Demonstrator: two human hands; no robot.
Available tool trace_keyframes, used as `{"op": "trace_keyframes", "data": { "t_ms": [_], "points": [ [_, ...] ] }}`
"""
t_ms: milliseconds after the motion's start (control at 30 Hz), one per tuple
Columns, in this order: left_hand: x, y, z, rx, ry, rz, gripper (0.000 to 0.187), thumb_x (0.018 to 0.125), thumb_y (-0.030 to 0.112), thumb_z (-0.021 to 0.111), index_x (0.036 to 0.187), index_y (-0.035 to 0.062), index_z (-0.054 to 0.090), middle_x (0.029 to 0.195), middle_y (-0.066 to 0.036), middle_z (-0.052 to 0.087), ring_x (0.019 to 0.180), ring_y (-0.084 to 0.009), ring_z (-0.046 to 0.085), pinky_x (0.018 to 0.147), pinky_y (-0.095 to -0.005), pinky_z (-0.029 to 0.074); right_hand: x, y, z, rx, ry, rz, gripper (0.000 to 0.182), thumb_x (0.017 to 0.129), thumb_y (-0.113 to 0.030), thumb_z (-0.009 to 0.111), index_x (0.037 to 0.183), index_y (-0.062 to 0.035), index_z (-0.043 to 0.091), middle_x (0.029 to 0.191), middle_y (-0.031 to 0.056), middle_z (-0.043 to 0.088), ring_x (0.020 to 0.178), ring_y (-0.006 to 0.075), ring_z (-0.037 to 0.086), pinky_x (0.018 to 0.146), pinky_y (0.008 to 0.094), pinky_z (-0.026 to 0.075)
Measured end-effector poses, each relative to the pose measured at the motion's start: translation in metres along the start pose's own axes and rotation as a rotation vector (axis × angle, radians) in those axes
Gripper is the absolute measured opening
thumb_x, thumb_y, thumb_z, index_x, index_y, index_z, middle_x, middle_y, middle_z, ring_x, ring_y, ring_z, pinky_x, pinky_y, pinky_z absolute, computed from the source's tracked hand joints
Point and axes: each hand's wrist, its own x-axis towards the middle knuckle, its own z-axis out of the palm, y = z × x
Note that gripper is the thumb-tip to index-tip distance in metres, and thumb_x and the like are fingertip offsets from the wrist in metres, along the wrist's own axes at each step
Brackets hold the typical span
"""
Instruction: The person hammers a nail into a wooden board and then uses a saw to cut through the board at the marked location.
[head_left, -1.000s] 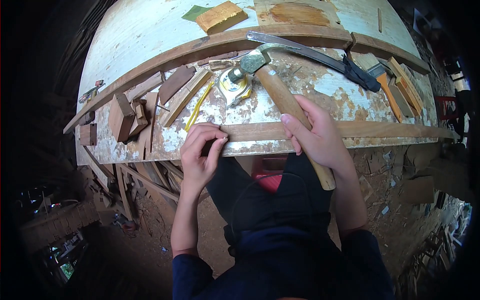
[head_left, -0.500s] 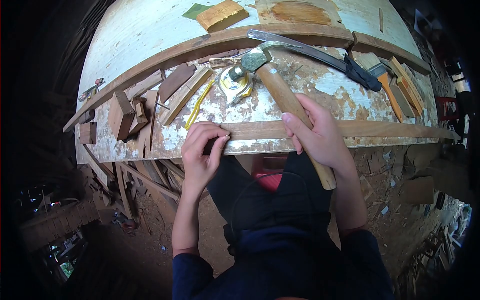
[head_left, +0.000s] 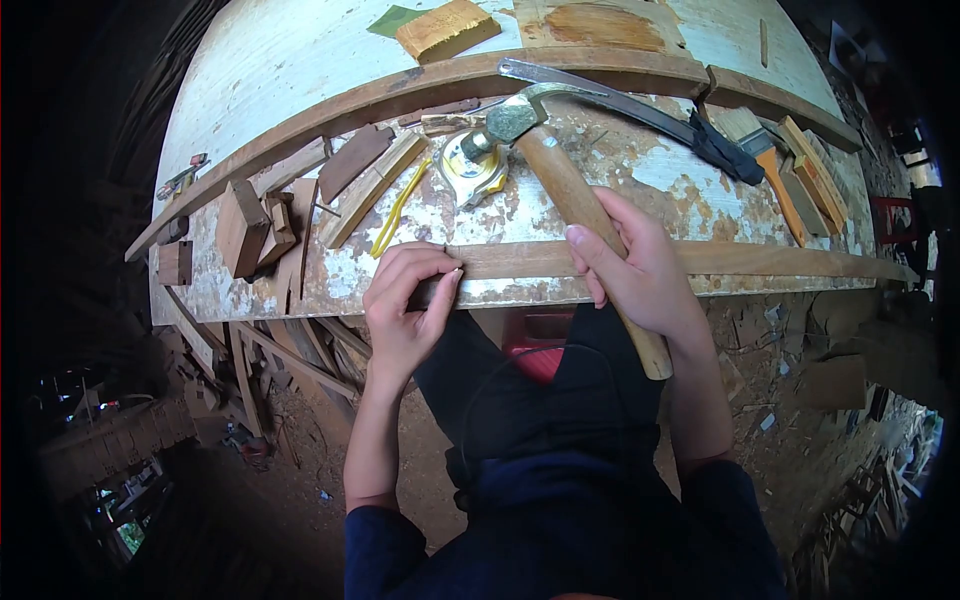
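My right hand (head_left: 637, 262) is wrapped round the wooden handle of a claw hammer (head_left: 567, 180), its metal head up and to the left. Along the bench's near edge lies a long thin wood strip (head_left: 780, 258). My left hand (head_left: 408, 300) rests at the strip's left end, thumb and forefinger pinched together; anything between them is too small to make out. Just beyond the hands, partly behind the hammer head, is a yellow and white tape measure (head_left: 470, 178). A yellow-handled tool (head_left: 400, 210) lies left of it.
The worn white bench (head_left: 330, 290) holds wood blocks (head_left: 243, 232) at left, a long wood rail (head_left: 400, 90) across the back, a saw (head_left: 640, 112), and a brush (head_left: 775, 180) with wood pieces at right. Below are a red stool (head_left: 530, 350) and scrap wood (head_left: 250, 380).
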Motion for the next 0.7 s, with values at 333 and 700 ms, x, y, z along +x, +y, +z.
{"op": "trace_keyframes", "data": {
  "t_ms": [333,700],
  "points": [
    [-0.005,0.000,0.003,-0.058,0.062,-0.072,0.042,0.080,-0.004,0.083,0.121,0.0016,0.078,0.091,-0.007,0.079,0.094,-0.0230,0.074,0.091,-0.0367,0.056,-0.002,-0.001,0.000,0.010,-0.038,-0.015,0.034,0.109,-0.020,0.067,0.133,0.0027,0.063,0.080,0.0004,0.062,0.056,0.0048,0.056,0.051,0.0238,0.044],
    [-0.007,-0.004,-0.001,-0.119,0.063,-0.116,0.049,0.083,0.003,0.084,0.130,0.0045,0.072,0.090,-0.003,0.080,0.093,-0.0213,0.076,0.096,-0.0375,0.055,-0.052,-0.045,-0.003,-0.779,-0.157,-0.416,0.049,0.097,-0.015,0.080,0.139,0.0025,0.063,0.107,0.0237,0.076,0.092,0.0407,0.077,0.080,0.0419,0.060]
  ]
}}
